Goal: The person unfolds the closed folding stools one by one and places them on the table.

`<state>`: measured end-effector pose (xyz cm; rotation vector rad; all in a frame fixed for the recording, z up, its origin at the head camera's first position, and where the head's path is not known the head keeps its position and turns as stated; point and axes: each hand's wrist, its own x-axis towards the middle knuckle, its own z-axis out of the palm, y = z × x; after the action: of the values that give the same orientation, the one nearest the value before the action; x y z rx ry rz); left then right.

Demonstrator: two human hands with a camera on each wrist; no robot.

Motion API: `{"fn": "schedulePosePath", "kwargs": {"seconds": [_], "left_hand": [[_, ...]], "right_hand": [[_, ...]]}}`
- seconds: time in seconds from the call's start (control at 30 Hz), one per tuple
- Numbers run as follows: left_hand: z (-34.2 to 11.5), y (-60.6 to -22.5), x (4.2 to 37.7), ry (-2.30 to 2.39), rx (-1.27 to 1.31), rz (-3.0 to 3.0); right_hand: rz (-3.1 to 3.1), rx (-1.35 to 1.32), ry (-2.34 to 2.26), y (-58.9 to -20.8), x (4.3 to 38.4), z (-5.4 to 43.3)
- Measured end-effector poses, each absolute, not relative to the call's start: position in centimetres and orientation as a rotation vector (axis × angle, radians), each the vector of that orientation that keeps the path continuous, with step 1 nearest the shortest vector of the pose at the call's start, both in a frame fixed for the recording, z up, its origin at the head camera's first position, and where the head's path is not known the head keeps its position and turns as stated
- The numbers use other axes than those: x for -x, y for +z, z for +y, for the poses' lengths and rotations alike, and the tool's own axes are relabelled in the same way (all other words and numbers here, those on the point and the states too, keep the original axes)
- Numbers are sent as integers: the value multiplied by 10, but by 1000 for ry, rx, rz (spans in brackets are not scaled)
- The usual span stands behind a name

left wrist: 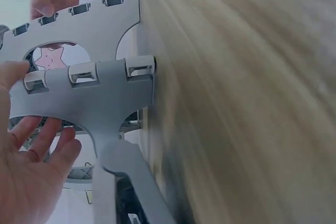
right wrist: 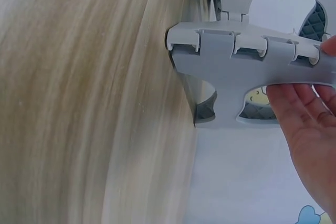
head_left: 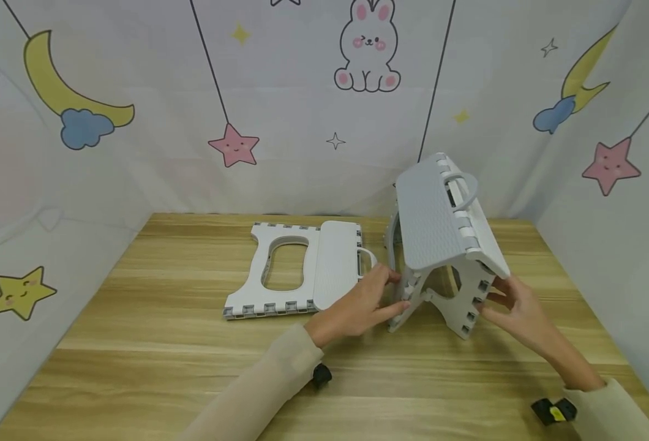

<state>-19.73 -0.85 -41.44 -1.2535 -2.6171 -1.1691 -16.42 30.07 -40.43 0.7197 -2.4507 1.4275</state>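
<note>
A white and grey folding step stool [head_left: 430,214] stands partly folded on the right half of the table, its hinged top bent into a peak with a loop handle above. My left hand [head_left: 360,303] grips its near left leg edge, thumb on one side and fingers through the opening, as the left wrist view shows on the stool leg [left wrist: 79,98]. On the opposite side, my right hand [head_left: 520,312] holds the right leg edge, fingers curled behind the leg panel [right wrist: 220,72]. Another folding step stool [head_left: 338,263] lies flat to the left, just beyond my left forearm.
The wood-grain table [head_left: 153,361] carries both stools. A pale cloth [head_left: 302,92] printed with stars, moons and a rabbit hangs behind and along the sides, close to the table's back edge. Black wrist straps [head_left: 553,411] sit near both sleeves.
</note>
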Motion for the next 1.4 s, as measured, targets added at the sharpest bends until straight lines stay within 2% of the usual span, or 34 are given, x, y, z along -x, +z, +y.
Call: {"fn": "schedulePosePath", "kwargs": {"seconds": [0.53, 0.9, 1.17, 1.4], "left_hand": [[-9, -375, 202, -1198, 872, -2389], [2, -331, 209, -1136, 976, -2371], [18, -307, 219, -1141, 1061, -2463], [33, -299, 231, -1155, 1074, -2582]], "right_hand": [[-2189, -859, 1538, -383, 164, 312], [-2228, -612, 1003, -334, 168, 308], [-2553, -604, 1042, -293, 181, 289], [-2780, -618, 1035, -281, 205, 275]]}}
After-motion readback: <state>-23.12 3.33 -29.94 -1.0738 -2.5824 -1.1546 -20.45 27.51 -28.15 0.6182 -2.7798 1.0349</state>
